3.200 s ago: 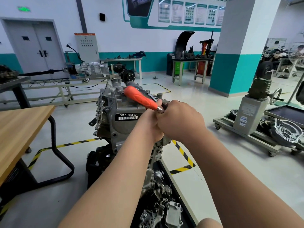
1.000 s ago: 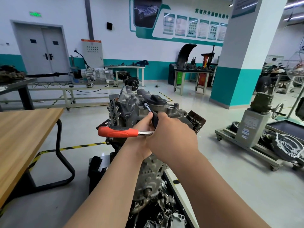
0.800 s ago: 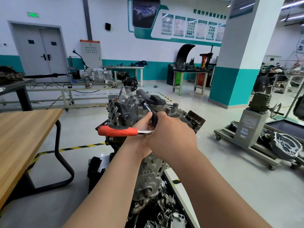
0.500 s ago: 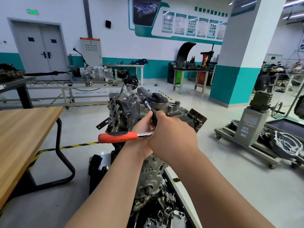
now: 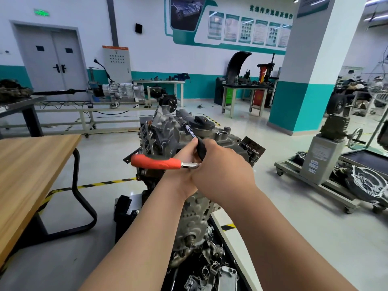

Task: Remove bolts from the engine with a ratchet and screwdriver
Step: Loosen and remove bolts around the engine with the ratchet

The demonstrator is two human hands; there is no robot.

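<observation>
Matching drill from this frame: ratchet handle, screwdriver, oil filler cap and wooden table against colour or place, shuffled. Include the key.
1. ratchet handle
2. screwdriver
3. oil filler cap
4. wooden table

A. black, round, on top of the engine
B. at the left edge of the view
C. orange-red, pointing left
D. black grip, metal shaft angled up to the engine top

Pairs: 1-C, 2-D, 3-A, 4-B

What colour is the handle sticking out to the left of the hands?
The ratchet handle is orange-red, clearest in the head view.
</observation>
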